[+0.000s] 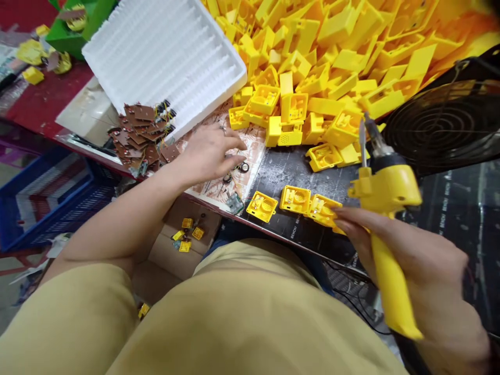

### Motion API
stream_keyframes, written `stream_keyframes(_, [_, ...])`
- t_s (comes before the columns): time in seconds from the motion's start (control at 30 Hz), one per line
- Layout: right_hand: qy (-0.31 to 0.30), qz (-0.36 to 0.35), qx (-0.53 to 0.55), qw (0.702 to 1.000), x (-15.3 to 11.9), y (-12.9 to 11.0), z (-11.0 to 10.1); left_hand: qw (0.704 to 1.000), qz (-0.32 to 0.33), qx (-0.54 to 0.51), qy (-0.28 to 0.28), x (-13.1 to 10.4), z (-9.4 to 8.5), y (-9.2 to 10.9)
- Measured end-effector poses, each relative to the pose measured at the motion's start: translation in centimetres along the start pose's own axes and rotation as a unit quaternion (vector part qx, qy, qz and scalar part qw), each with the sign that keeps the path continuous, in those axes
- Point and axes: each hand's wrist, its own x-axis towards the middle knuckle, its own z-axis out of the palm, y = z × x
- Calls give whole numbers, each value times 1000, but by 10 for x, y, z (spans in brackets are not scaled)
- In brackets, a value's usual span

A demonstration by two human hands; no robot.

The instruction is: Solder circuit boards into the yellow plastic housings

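My right hand (422, 265) is wrapped round the handle of a yellow soldering gun (394, 190), its metal tip pointing up and away. The thumb and fingertip of that hand are at the end of a short row of small yellow plastic cases (296, 199), seemingly touching the nearest one. Over the patterned sheet, my left hand (211, 151) reaches out with fingers apart and nothing visible in it. Just by its thumb lies a small round black part (244, 167) with thin wires. A green circuit board (235, 202) sits beside a single open yellow case (262, 206).
A large heap of yellow plastic cases (312, 67) fills the back. Brown circuit boards (138, 135) with wired round parts are piled left of a white foam tray (164, 52). A black fan (437, 120) stands right. Below are a blue crate (39, 192) and a cardboard box (164, 271).
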Motion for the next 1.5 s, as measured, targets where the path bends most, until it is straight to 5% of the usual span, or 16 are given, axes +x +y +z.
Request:
stream_keyframes(0.13, [-35,-110,-32,993,19,9,27,998,15,30,-55,14,12,-9])
stream_keyframes(0.23, [-39,-124,-36,991,26,13,41,991,-29,-121,46,13,12,-21])
stream_keyframes(0.33, [-12,-105,-42,993,29,13,49,933,-44,-329,138,14,6,-34])
stream_keyframes(0.4, [-4,-92,-46,995,29,12,52,903,-42,-399,151,19,3,-35])
stream_keyframes(0.67, [59,12,61,996,32,-13,44,848,-13,-529,24,36,14,14])
stream_keyframes(0.87, [116,6,72,991,41,-24,54,800,-22,-599,-17,33,12,32])
stream_keyframes(0.97, [154,36,68,985,38,-23,56,820,-20,-573,2,34,12,19])
stream_keyframes(1.07, [152,47,41,986,37,-19,56,876,-12,-480,37,34,17,0])
stream_keyframes(1.23, [142,-14,-30,989,44,-8,59,982,-13,-164,88,27,28,-18])
stream_keyframes(1.4, [137,-21,-55,989,48,-5,58,977,91,-72,182,17,31,0])
stream_keyframes(1.5, [155,-17,-54,986,50,-9,54,982,115,-88,121,16,29,17])
